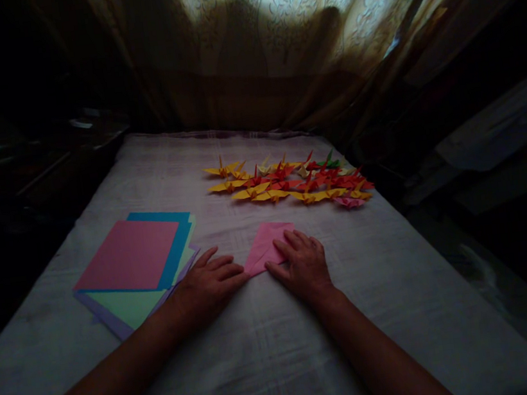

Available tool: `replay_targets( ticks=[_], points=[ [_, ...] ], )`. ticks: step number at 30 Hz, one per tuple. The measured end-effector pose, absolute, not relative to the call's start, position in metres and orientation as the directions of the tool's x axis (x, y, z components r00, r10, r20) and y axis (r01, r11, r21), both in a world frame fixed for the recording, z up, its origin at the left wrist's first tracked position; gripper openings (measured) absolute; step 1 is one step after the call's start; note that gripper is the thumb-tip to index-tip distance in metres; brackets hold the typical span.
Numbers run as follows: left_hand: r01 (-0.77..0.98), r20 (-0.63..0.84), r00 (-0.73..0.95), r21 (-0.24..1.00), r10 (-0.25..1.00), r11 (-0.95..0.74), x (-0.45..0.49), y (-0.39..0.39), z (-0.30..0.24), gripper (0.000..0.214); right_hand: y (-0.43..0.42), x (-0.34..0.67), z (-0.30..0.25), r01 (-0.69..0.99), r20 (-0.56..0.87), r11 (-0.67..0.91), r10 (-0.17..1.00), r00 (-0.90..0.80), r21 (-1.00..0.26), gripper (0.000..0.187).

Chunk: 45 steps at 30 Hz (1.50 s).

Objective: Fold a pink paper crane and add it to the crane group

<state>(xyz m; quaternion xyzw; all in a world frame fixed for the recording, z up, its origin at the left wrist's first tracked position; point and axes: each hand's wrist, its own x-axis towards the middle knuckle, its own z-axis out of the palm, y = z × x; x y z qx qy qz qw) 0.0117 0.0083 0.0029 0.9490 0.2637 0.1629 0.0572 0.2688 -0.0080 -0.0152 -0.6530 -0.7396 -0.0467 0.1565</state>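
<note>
A folded pink sheet of origami paper (pixel 263 248) lies flat on the cloth-covered table between my hands. My right hand (pixel 304 263) rests over its right side, fingers spread and pressing it down, hiding part of the paper. My left hand (pixel 213 280) lies flat with its fingers apart, the fingertips touching or close beside the paper's pointed lower-left corner. Near my left forearm sits a stack of square paper, with a pink sheet (pixel 128 254) on top, a blue sheet (pixel 173 251) under it, then pale green (pixel 127 306) and purple (pixel 107 318) ones.
Several folded paper cranes (pixel 286 185) in yellow, red, green and pink stand in rows toward the back right. A pale checked cloth (pixel 266 365) covers the table. Behind it hangs a patterned curtain (pixel 244 51). Both sides of the room are dark.
</note>
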Motion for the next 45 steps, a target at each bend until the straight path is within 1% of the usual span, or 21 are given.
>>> replay_targets(
  ticks=[5, 11, 13, 19, 24, 26, 28, 29, 33, 36, 38, 42, 45],
  points=[
    [0.469, 0.305, 0.816, 0.148, 0.491, -0.871, 0.012, 0.008, 0.004, 0.031, -0.007, 0.27, -0.018, 0.981, 0.303, 0.152, 0.947, -0.11, -0.12, 0.048],
    [0.475, 0.257, 0.842, 0.065, 0.474, -0.878, 0.013, 0.004, 0.009, 0.029, -0.008, 0.264, -0.013, 0.985, 0.304, 0.116, 0.95, -0.072, -0.129, 0.044],
    [0.481, 0.244, 0.844, 0.055, 0.478, -0.875, 0.012, 0.002, 0.012, 0.029, -0.009, 0.263, -0.011, 0.985, 0.294, 0.113, 0.953, -0.07, -0.131, 0.043],
    [0.48, 0.288, 0.826, 0.09, 0.484, -0.873, 0.004, -0.001, 0.009, 0.028, -0.008, 0.266, -0.015, 0.985, 0.297, 0.121, 0.951, -0.08, -0.124, 0.043],
    [0.475, 0.346, 0.811, 0.081, 0.471, -0.876, 0.01, 0.003, 0.012, 0.026, -0.007, 0.266, -0.015, 0.984, 0.302, 0.124, 0.95, -0.08, -0.129, 0.044],
    [0.465, 0.336, 0.819, 0.088, 0.466, -0.881, 0.019, 0.002, 0.014, 0.031, -0.009, 0.263, -0.013, 0.985, 0.296, 0.109, 0.953, -0.066, -0.132, 0.046],
    [0.472, 0.304, 0.823, 0.104, 0.48, -0.876, 0.028, -0.001, 0.014, 0.044, -0.011, 0.259, -0.009, 0.987, 0.285, 0.093, 0.957, -0.052, -0.132, 0.05],
    [0.476, 0.29, 0.824, 0.113, 0.487, -0.872, 0.032, -0.002, 0.013, 0.046, -0.012, 0.257, -0.008, 0.988, 0.278, 0.087, 0.959, -0.047, -0.131, 0.053],
    [0.505, 0.275, 0.806, 0.142, 0.524, -0.851, 0.036, -0.008, 0.006, 0.043, -0.016, 0.244, -0.006, 0.99, 0.246, 0.057, 0.969, -0.025, -0.126, 0.062],
    [0.517, 0.269, 0.801, 0.14, 0.535, -0.844, 0.034, -0.01, 0.002, 0.042, -0.017, 0.24, -0.005, 0.989, 0.224, 0.036, 0.975, -0.003, -0.142, 0.064],
    [0.52, 0.275, 0.797, 0.142, 0.538, -0.842, 0.033, -0.011, 0.001, 0.041, -0.016, 0.244, -0.005, 0.986, 0.2, 0.026, 0.98, 0.008, -0.166, 0.061],
    [0.509, 0.284, 0.803, 0.132, 0.524, -0.851, 0.032, -0.009, -0.002, 0.039, -0.012, 0.268, -0.005, 0.977, 0.15, 0.015, 0.989, 0.017, -0.213, 0.046],
    [0.513, 0.296, 0.798, 0.122, 0.525, -0.849, 0.032, -0.007, -0.005, 0.04, -0.007, 0.291, -0.007, 0.976, 0.119, -0.025, 0.992, 0.052, -0.215, 0.04]
  ],
)
